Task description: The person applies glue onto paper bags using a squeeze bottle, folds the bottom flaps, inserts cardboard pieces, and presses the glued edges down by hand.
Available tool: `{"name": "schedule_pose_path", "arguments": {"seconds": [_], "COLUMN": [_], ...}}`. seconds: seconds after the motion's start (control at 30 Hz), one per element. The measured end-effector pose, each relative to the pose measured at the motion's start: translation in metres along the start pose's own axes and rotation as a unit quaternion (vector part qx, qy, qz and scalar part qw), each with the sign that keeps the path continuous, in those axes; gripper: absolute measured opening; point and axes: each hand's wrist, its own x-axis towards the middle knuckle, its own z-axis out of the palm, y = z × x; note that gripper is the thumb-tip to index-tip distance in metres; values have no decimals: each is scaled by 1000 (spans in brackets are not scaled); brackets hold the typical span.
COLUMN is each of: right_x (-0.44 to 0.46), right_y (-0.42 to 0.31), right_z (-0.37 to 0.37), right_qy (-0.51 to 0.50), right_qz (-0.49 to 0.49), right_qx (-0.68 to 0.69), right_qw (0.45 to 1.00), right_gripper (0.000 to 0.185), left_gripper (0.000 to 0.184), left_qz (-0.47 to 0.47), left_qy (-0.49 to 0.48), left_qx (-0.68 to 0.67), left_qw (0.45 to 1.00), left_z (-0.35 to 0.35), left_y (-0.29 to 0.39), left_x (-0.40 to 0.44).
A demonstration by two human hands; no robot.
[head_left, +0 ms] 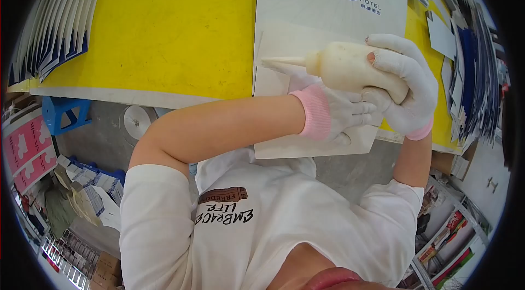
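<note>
My right hand (410, 85), in a white glove with a pink cuff, is wrapped round a squeeze bottle (350, 65) of cream-white liquid. The bottle lies nearly level, its pointed nozzle toward the left. Below it, my left hand (347, 115), gloved the same way, rests with fingers stretched out on a white printed sheet (306, 5). The bottle hides part of this hand. "NAIVE HOTEL" is printed in blue near the sheet's far end, and the near end reaches past the table edge. What the nozzle tip touches, if anything, I cannot tell.
The table has a yellow top (175, 27). A fanned stack of white and blue folders (68, 16) stands at its left. More stacked sheets (470, 82) line the right side. A blue stool (65, 114) and a pink printed board (27, 148) are at lower left.
</note>
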Motion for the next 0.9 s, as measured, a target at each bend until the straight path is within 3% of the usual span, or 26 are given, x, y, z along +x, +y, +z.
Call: {"name": "schedule_pose_path", "arguments": {"seconds": [0.07, 0.17, 0.37, 0.9], "right_x": [-1, 3, -6, -78], "right_y": [0, 11, 19, 29], "right_z": [-1, -2, -4, -22], "right_qy": [11, 35, 56, 165], "right_qz": [12, 2, 41, 133], "right_qx": [-5, -12, 0, -22], "right_qw": [1000, 999, 998, 977], "right_gripper": [42, 42, 44, 35], "left_gripper": [67, 55, 58, 61], "left_qz": [-2, 93, 98, 73], "left_qy": [14, 172, 194, 56], "left_qx": [28, 112, 107, 176], "left_qw": [1000, 974, 970, 980], "left_z": [-4, 0, 5, -19], "left_y": [5, -8, -8, 4], "left_x": [-3, -6, -1, 0]}}
